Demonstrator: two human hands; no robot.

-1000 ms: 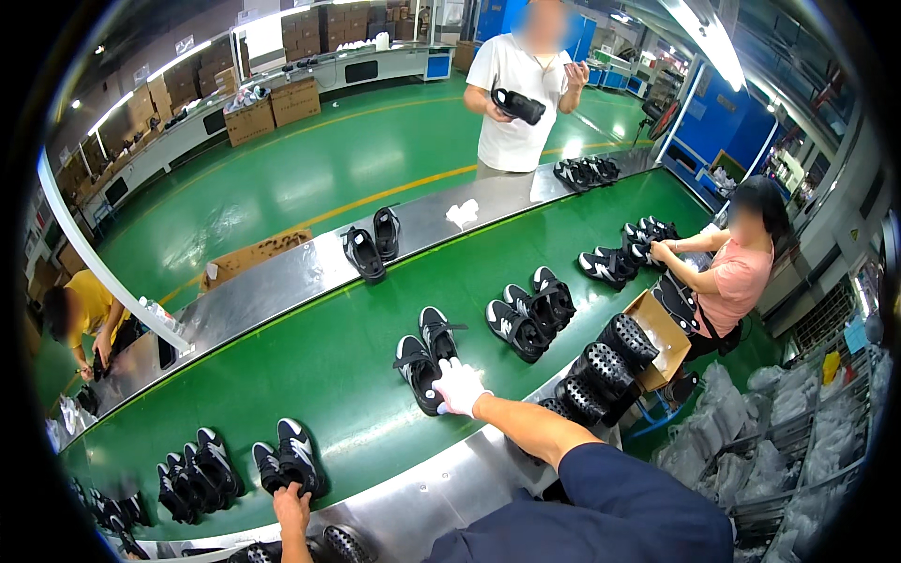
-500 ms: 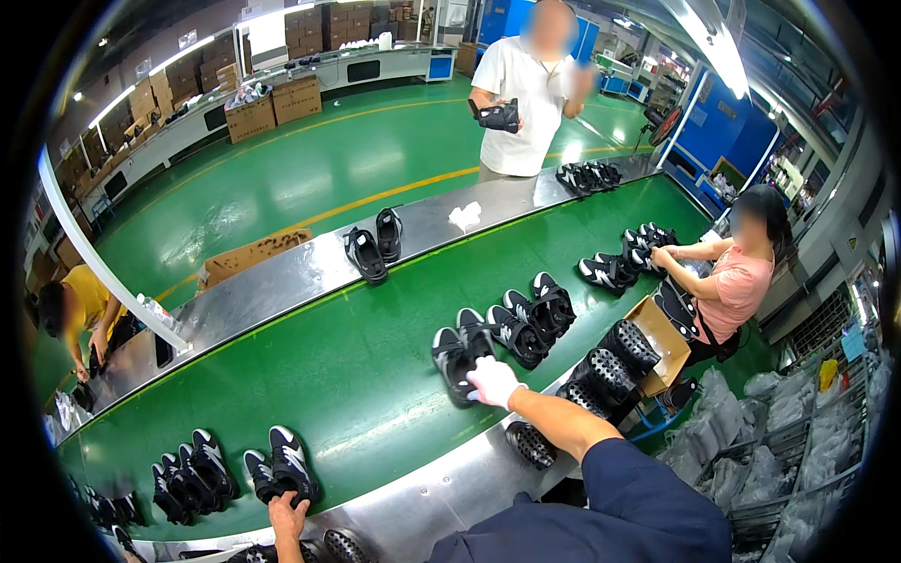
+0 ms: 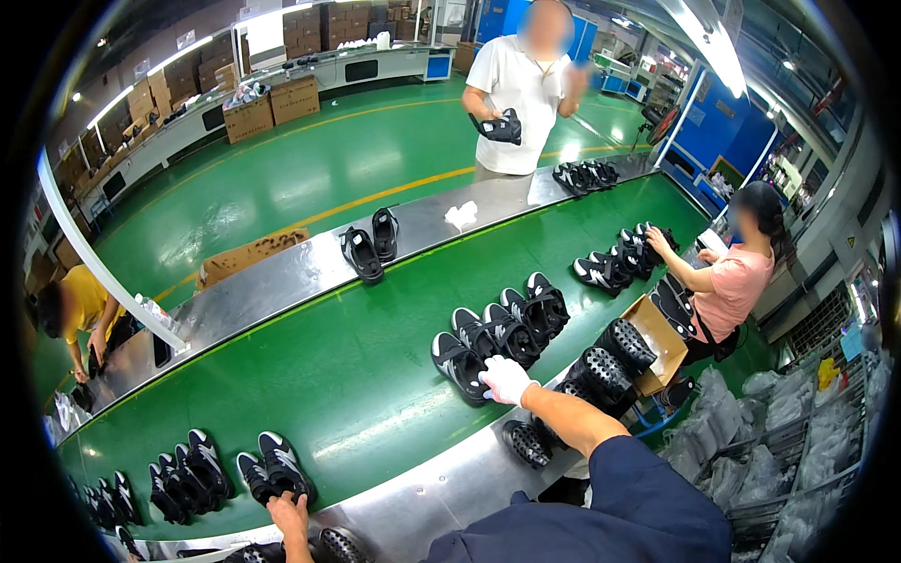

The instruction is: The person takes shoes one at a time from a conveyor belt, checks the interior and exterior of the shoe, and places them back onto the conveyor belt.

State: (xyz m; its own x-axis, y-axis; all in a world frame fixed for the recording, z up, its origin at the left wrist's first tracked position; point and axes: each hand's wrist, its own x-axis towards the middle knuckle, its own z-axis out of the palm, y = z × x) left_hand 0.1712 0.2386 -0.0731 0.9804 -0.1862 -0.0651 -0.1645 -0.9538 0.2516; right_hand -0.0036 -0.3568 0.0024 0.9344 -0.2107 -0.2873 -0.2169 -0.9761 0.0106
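Green conveyor belt (image 3: 357, 375) running diagonally across the view, steel-edged on both sides. Right hand (image 3: 505, 379), white-gloved, stretched out from a dark blue sleeve (image 3: 638, 507) and resting on the heel end of a black-and-white sneaker (image 3: 457, 361) lying on the belt near its close edge; fingers curled down over the shoe, though whether truly clamped on it or only pressing cannot be told from this angle. Just beside that shoe, up the belt, three more black-and-white sneakers (image 3: 521, 319) packed side by side, touching. Left hand (image 3: 289, 516), bare, low at the belt's near steel edge, fingers bent over the toe of one of a pair of sneakers (image 3: 272, 466), touching it; grip itself not clear. Further left, a cluster of dark sneakers (image 3: 183, 479) on the same belt. Black perforated clogs (image 3: 601, 371) stacked off the belt's near edge, right of the gloved hand, beside an open cardboard box (image 3: 662, 338); one more clog (image 3: 526, 443) on the steel rim below the right forearm. On the far steel strip, a pair of black sandals (image 3: 371, 246) and a crumpled white cloth (image 3: 461, 216). Beyond, a person in a white shirt (image 3: 516, 84) holding a dark shoe; at right, a seated person in a pink top (image 3: 732, 291) reaching onto the belt.
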